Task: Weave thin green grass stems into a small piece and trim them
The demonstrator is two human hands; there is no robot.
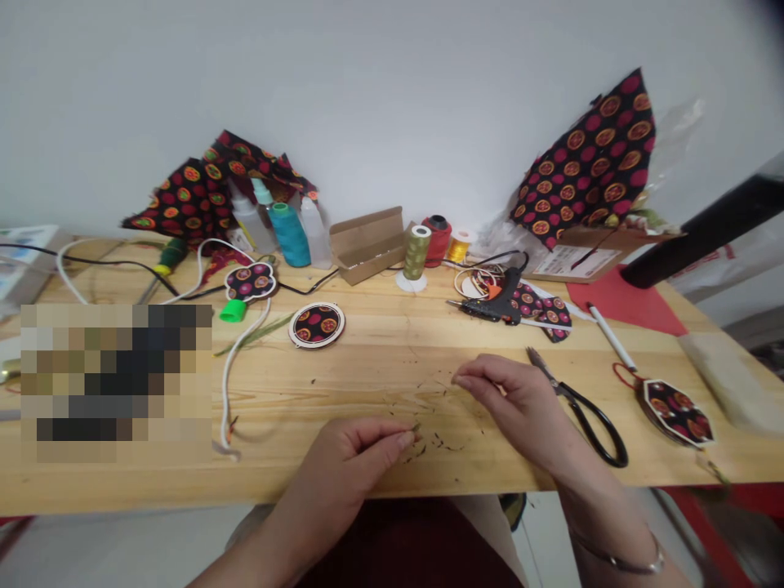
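My left hand (358, 453) rests at the near edge of the wooden table (380, 359), its thumb and forefinger pinched on a tiny greenish thread end (416, 428). A little to the right, my right hand (514, 400) is pinched too, fingertips pointing left; a very thin thread seems to run between the hands. Small dark thread scraps (438, 445) lie on the wood between them. Black-handled scissors (581, 408) lie just right of my right hand.
A round patterned disc (317, 324), a flower-shaped patch (250, 281), a black glue gun (490, 306), thread spools (416, 251), bottles (287, 233) and a cardboard box (367, 242) stand further back. An octagonal patch (677, 411) and a pen (609, 335) lie at the right. Patterned fabric (588, 171) leans against the wall.
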